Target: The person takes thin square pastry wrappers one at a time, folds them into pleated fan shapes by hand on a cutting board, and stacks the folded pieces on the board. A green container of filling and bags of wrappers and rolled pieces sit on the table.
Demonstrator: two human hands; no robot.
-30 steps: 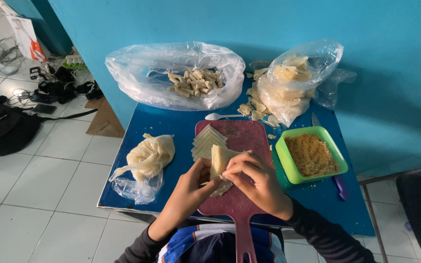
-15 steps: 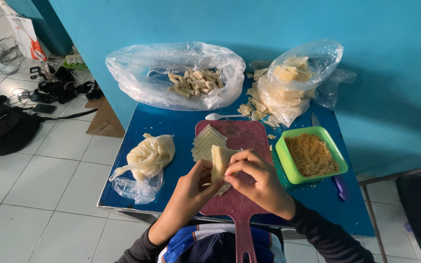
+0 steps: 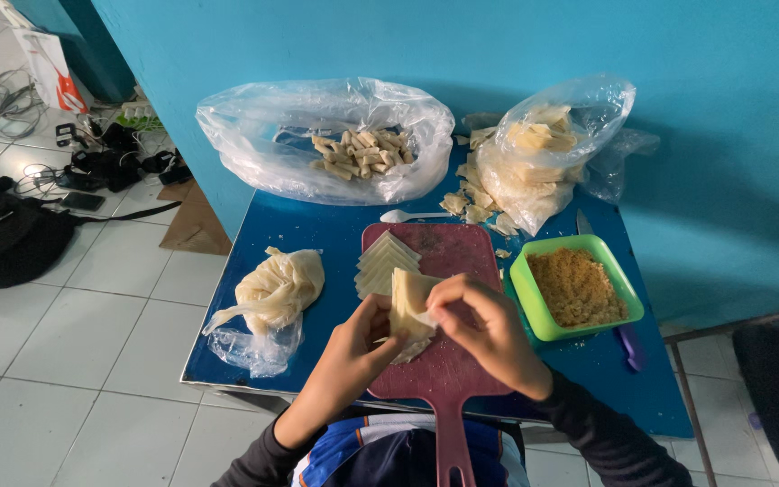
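Head view, blue table (image 3: 317,236) against blue wall (image 3: 705,108), white tiled floor (image 3: 74,352), hands gripping wrapper (image 3: 407,302).

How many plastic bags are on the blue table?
3 clearly: a wide bag of rolled pieces at the back left, a bag of pale sheets at the back right, a tied bag at the left. Crumpled plastic behind may be another.

1. The left hand (image 3: 360,341) and the right hand (image 3: 482,326) hold together one pale wrapper sheet (image 3: 407,302) above the dark red cutting board (image 3: 451,361).
2. A stack of wrapper sheets (image 3: 384,264) lies on the board, just beside the hands.
3. The green container (image 3: 534,307) with brown crumbly filling stands right of the board.
4. On the blue table (image 3: 317,230), a clear bag of small rolls (image 3: 353,153) lies at the back.
5. A tied bag of dough (image 3: 274,289) lies at the left.
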